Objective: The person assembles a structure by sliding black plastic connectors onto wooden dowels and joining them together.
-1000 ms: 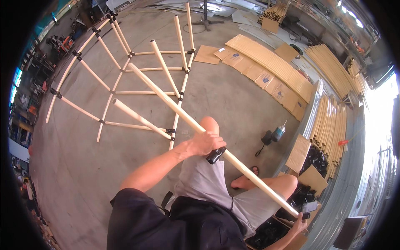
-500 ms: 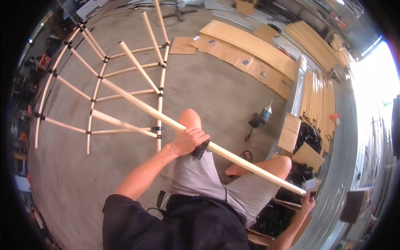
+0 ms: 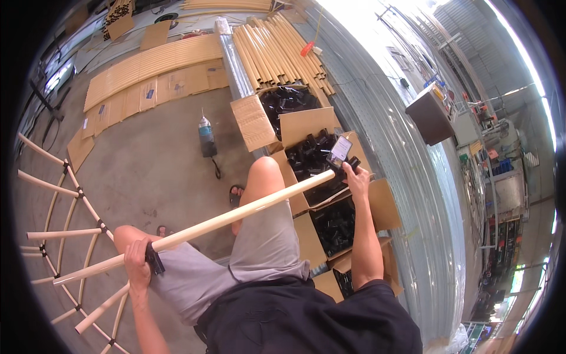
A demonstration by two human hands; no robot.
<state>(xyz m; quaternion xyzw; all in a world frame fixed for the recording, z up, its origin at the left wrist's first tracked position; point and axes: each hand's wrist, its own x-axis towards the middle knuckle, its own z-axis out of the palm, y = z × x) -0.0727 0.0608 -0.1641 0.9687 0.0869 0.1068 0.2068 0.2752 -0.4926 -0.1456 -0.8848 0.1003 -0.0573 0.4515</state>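
A long pale pole [image 3: 236, 218] slants across my lap, its right end close to my right hand. My left hand [image 3: 138, 265] is wrapped round the pole near its left end. A black connector [image 3: 155, 258] sits against the pole beside that hand's fingers. Over the open boxes, my right hand [image 3: 357, 178] is closed on another black connector [image 3: 354, 161], just past the pole's tip. A phone [image 3: 340, 151] with a lit screen rests close to those fingers, over a box of black connectors [image 3: 309, 154].
The joined pole frame [image 3: 79, 193] stands at left. A cordless drill [image 3: 206, 138] is on the floor ahead. More boxed connectors [image 3: 335, 224] stand at my right, beside long metal profiles [image 3: 407, 218]. Loose poles [image 3: 277, 50] and a row of poles on cardboard [image 3: 156, 62] lie beyond.
The view has swung right toward the boxes. My right hand has gone from the pole's end to a black connector beside it. My left hand still grips the pole.
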